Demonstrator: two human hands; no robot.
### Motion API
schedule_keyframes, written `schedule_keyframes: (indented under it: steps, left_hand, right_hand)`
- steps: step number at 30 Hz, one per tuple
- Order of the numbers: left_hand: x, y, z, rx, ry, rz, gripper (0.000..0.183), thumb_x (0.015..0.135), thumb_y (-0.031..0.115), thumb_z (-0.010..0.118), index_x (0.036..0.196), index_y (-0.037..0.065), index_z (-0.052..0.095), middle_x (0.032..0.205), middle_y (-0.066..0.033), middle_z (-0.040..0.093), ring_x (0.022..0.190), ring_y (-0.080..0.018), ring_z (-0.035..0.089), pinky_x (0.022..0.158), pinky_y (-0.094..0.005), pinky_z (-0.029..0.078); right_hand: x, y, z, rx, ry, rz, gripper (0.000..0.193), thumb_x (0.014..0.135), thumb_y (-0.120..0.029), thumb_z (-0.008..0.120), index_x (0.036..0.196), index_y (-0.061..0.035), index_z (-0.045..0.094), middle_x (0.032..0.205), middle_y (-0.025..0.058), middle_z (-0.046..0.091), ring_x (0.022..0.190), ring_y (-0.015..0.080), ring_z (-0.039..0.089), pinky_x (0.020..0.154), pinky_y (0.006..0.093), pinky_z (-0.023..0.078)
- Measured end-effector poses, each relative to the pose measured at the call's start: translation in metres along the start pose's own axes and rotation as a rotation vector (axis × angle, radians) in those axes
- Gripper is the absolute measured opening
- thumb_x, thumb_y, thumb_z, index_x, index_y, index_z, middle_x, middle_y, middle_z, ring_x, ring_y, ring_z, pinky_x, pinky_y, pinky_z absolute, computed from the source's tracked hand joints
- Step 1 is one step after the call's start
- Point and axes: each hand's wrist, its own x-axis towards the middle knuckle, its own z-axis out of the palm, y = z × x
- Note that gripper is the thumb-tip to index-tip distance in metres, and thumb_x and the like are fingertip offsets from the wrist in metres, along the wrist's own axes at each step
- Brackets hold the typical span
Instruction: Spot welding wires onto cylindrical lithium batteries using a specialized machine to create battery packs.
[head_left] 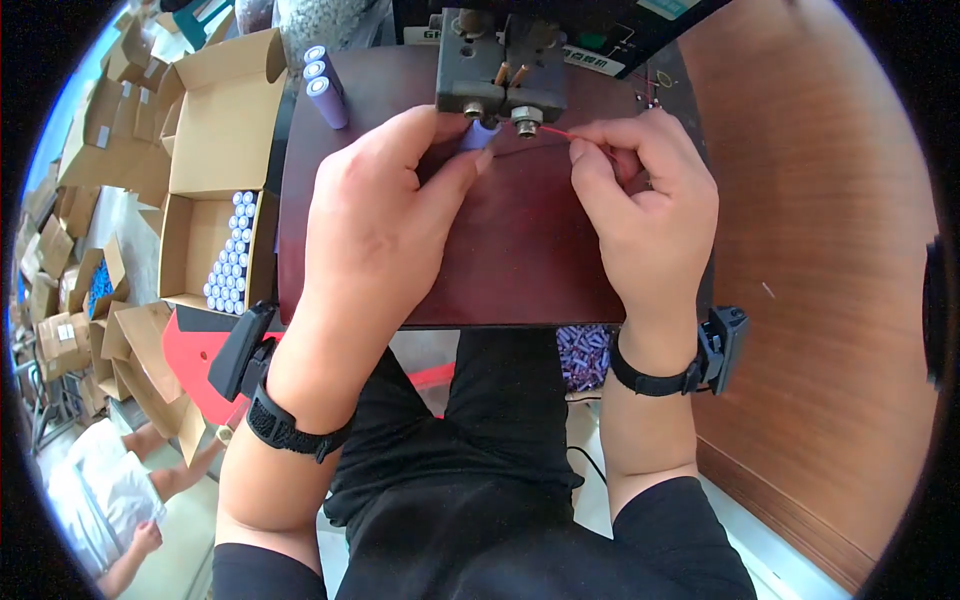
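Note:
My left hand [385,195] is closed round a purple cylindrical battery cell [477,137], holding its upper end under the metal head of a spot welder [500,65]. Part of the cell hides behind my fingers. To the right, my right hand [640,170] pinches a thin red wire [556,132] between thumb and fingertips. The wire runs left toward the welder's tips; where it ends is hard to make out. Two copper-coloured pins stand in the welder head. Beyond my left hand, several purple cells [327,100] stand in a row on the dark red tabletop [520,250].
An open cardboard box [182,240] with several purple cells stands left of the table. Below the table's front edge, many small purple pieces fill a container [584,357]. A wooden panel [810,250] borders the right side. Another person [110,500] sits at lower left, near stacked cartons.

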Motion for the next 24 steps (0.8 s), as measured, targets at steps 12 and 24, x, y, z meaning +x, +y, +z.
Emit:
schedule_keyframes:
  steps: [12, 24]
  left_hand:
    - [0.0003, -0.0030, -0.0002, -0.023, -0.005, -0.011, 0.018, 0.088, 0.009, 0.072, 0.102, -0.002, 0.070, 0.078, -0.0163, 0.071, 0.070, -0.0261, 0.072, 0.065, -0.0325, 0.054]
    - [0.0008, 0.0014, 0.0000, 0.028, -0.008, -0.017, 0.020, 0.088, 0.011, 0.073, 0.101, -0.004, 0.070, 0.082, -0.0183, 0.072, 0.073, -0.0304, 0.071, 0.069, -0.0358, 0.055]
  right_hand:
    - [0.0009, -0.0023, 0.0033, 0.002, -0.017, -0.003, 0.005, 0.077, -0.005, 0.074, 0.081, -0.0039, 0.071, 0.069, 0.0069, 0.057, 0.067, 0.0227, 0.056, 0.061, 0.0351, 0.045]
    - [-0.0068, 0.0022, 0.0033, 0.007, -0.067, 0.049, 0.008, 0.084, -0.002, 0.072, 0.091, 0.0015, 0.073, 0.074, 0.0009, 0.053, 0.066, 0.0093, 0.045, 0.061, 0.0248, 0.038]
